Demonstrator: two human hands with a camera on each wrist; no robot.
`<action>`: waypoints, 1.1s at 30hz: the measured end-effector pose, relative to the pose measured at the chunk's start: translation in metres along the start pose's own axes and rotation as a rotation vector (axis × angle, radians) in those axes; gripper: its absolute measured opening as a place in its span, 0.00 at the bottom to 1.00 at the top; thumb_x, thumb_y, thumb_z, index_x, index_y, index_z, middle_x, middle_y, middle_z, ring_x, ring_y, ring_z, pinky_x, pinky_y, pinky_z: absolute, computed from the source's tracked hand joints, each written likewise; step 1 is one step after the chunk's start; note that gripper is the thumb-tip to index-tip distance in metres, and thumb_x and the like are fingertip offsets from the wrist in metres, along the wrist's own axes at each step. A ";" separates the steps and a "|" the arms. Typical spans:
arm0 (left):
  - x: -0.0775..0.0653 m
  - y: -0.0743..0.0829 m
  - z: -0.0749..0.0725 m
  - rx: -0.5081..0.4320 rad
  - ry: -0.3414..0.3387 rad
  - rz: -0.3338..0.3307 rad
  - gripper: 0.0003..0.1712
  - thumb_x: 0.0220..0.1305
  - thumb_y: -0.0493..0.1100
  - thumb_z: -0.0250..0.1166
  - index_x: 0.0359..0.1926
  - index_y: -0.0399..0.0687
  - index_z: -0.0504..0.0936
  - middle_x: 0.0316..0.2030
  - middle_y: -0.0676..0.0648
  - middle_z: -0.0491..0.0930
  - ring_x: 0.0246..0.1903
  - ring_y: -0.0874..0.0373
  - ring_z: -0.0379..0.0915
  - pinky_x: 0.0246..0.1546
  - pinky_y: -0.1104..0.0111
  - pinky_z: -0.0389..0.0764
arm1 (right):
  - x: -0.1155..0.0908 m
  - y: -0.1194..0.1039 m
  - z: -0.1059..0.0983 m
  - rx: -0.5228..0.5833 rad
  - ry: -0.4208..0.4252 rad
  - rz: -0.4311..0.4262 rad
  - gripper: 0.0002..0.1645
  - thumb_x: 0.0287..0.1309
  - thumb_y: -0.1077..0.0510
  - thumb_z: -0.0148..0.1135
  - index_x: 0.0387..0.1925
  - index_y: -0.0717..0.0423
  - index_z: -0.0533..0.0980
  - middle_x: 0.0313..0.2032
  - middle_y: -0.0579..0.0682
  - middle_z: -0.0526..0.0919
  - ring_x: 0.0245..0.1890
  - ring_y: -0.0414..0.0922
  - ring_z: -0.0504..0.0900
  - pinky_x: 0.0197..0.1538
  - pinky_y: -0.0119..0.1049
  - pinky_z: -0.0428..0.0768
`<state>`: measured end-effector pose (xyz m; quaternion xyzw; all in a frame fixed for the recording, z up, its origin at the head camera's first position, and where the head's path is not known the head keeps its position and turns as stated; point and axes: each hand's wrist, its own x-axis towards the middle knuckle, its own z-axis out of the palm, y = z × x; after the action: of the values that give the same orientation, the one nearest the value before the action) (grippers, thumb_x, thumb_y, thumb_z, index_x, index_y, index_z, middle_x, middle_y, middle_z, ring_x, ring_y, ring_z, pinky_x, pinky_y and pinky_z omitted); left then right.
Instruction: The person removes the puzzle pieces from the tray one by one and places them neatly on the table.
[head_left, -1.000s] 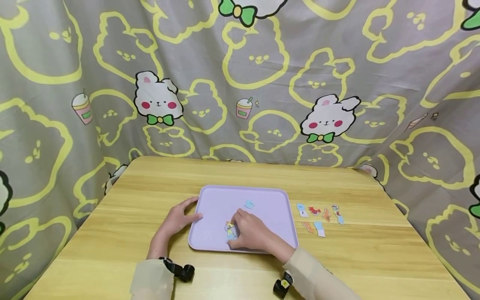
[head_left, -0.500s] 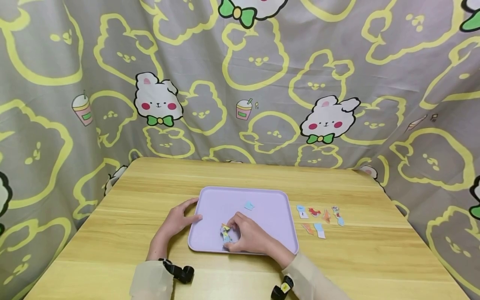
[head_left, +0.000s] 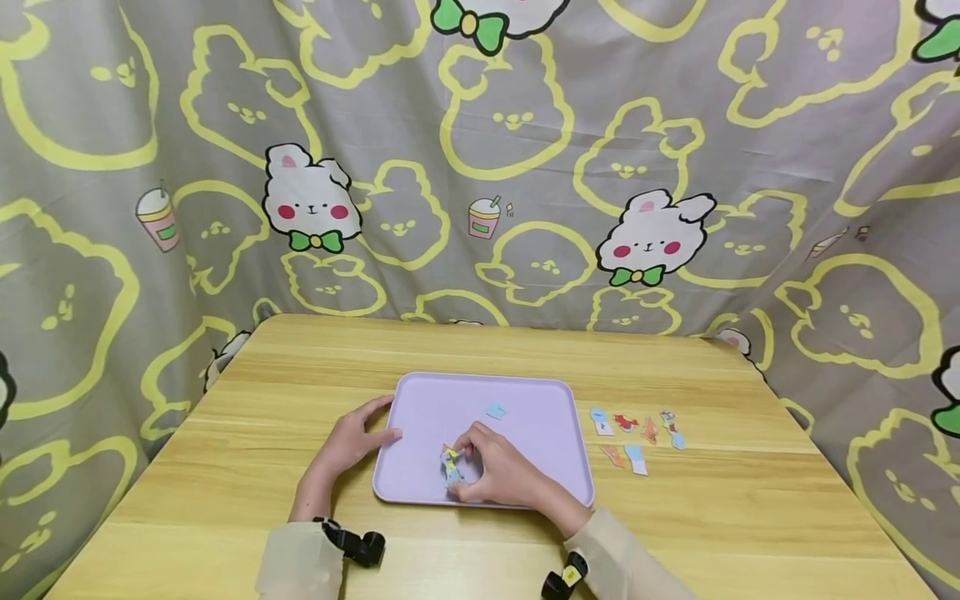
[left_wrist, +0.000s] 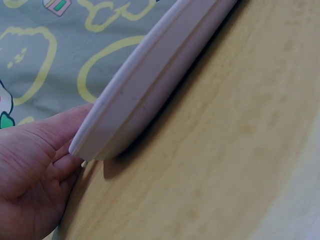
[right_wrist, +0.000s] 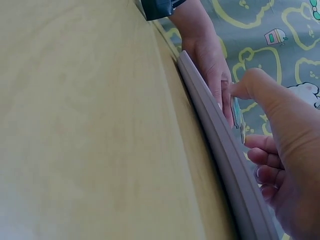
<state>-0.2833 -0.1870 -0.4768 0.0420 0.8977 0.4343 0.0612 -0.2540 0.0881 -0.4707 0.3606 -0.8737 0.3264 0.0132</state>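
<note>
A lilac tray (head_left: pixel 423 408) lies on the wooden table. My left hand (head_left: pixel 352 440) grips its left edge, thumb over the rim; in the left wrist view a fingertip (left_wrist: pixel 112 168) shows beneath the tray's edge. Over the front left part of the tray, my right hand (head_left: pixel 495 473) pinches a small, multicoloured puzzle piece (head_left: pixel 450 467) between thumb and fingers. In the right wrist view this thin piece (right_wrist: pixel 237 112) is seen nearly edge-on between the thumb and a fingertip. A light blue puzzle piece (head_left: pixel 496 411) lies farther back on the tray, apart from both hands.
Right of the tray, several loose puzzle pieces lie on the table, among them a red one (head_left: pixel 625 422), an orange one (head_left: pixel 613 456) and a blue-and-white one (head_left: pixel 636 459). A patterned grey curtain (head_left: pixel 420 108) hangs behind the table (head_left: pixel 720 517).
My right hand has shifted slightly left across the tray with the multicoloured puzzle piece, then stayed nearly still. The left hand and the light blue piece have kept their places.
</note>
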 end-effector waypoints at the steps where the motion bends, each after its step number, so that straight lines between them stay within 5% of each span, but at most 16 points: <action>1: 0.000 0.000 0.000 0.000 0.000 -0.001 0.38 0.65 0.49 0.66 0.73 0.49 0.64 0.73 0.36 0.59 0.74 0.34 0.48 0.73 0.41 0.54 | 0.000 0.000 0.000 0.001 0.000 0.003 0.25 0.45 0.48 0.74 0.43 0.52 0.73 0.36 0.47 0.75 0.35 0.38 0.72 0.39 0.21 0.72; 33: 0.002 -0.002 -0.002 0.003 -0.015 0.001 0.39 0.64 0.51 0.66 0.73 0.51 0.64 0.73 0.35 0.58 0.74 0.34 0.48 0.73 0.40 0.54 | -0.029 0.019 -0.024 0.043 0.053 0.106 0.26 0.44 0.50 0.74 0.45 0.49 0.74 0.37 0.42 0.75 0.38 0.37 0.73 0.44 0.27 0.78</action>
<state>-0.2860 -0.1890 -0.4772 0.0458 0.8978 0.4329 0.0674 -0.2499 0.1302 -0.4702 0.3050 -0.8837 0.3549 0.0114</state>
